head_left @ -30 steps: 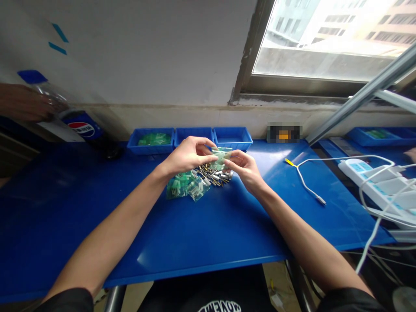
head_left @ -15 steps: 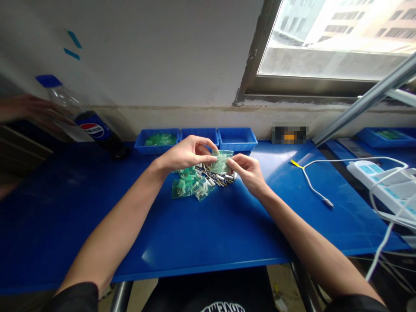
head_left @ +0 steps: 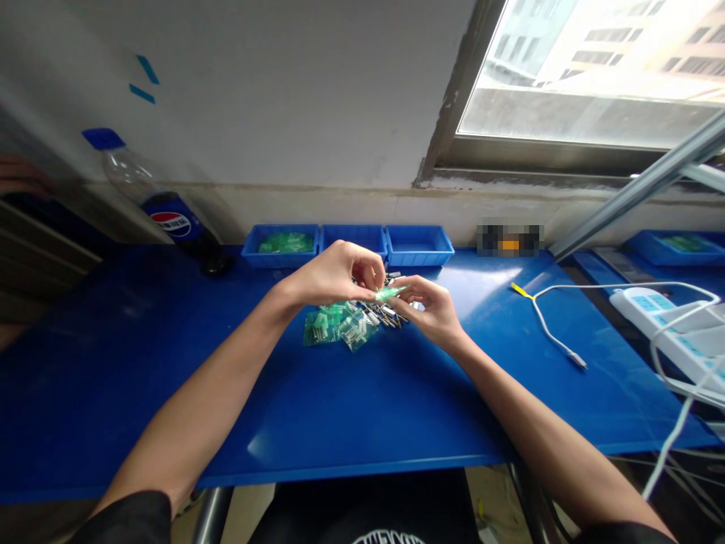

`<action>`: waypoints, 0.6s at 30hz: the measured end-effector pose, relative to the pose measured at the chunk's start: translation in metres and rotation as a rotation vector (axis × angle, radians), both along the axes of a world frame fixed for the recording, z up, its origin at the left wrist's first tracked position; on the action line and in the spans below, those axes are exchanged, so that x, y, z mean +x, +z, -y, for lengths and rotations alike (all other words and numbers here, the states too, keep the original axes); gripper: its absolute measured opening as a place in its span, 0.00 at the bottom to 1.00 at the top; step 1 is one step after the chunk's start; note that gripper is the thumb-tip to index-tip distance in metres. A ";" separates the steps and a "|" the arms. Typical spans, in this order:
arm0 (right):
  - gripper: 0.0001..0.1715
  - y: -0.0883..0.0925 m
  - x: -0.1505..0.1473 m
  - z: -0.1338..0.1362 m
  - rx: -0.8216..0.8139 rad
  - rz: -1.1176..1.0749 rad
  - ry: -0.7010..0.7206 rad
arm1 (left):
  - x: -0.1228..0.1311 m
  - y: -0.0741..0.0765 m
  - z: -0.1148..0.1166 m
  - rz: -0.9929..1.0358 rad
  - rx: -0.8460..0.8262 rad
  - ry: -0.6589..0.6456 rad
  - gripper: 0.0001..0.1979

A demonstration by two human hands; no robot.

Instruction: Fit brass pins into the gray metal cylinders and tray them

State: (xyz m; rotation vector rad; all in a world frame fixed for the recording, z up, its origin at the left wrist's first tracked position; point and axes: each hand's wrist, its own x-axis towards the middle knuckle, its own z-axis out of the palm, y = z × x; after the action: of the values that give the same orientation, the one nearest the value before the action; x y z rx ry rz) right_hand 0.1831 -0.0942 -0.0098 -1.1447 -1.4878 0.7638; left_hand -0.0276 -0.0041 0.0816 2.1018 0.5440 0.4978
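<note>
A small green plastic bag is held between both hands above a pile of small parts. My left hand pinches its left side, and my right hand grips its right side with thumb and fingers. The bag is tilted nearly edge-on, so its contents do not show. Under the hands lie loose metal pins and white pieces, partly covered by my fingers. Just left of them, filled green bags rest on the blue table.
Along the wall stand three blue bins, the left bin holding green bags. A cola bottle is at the left, with a person's hand beyond it. To the right lie a white cable and a power strip.
The bag has tipped from facing me to nearly edge-on and sits slightly lower between my hands. The other person's hand has drawn back left from the bottle.
</note>
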 end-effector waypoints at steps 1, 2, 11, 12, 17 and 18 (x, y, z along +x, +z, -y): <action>0.15 0.000 0.001 0.000 0.036 0.041 -0.010 | 0.001 0.001 0.001 0.000 0.027 -0.013 0.06; 0.13 0.000 0.001 0.000 0.070 0.079 -0.020 | 0.001 0.001 0.002 -0.002 0.050 -0.030 0.05; 0.16 0.000 0.000 0.000 -0.027 -0.044 -0.042 | 0.003 0.002 0.005 0.020 0.178 0.014 0.09; 0.17 0.000 -0.001 0.000 -0.051 -0.076 -0.037 | 0.004 0.002 0.006 0.025 0.186 0.031 0.09; 0.19 0.005 -0.002 0.000 -0.053 -0.109 -0.082 | 0.001 0.006 0.003 0.001 0.256 0.153 0.08; 0.19 0.006 -0.001 0.000 -0.052 -0.105 -0.094 | -0.002 0.009 0.002 -0.005 0.284 0.190 0.08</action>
State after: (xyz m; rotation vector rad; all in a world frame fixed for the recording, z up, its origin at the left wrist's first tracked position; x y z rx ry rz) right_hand 0.1823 -0.0942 -0.0042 -1.1870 -1.3244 0.7897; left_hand -0.0296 -0.0061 0.0901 2.3316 0.7154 0.7139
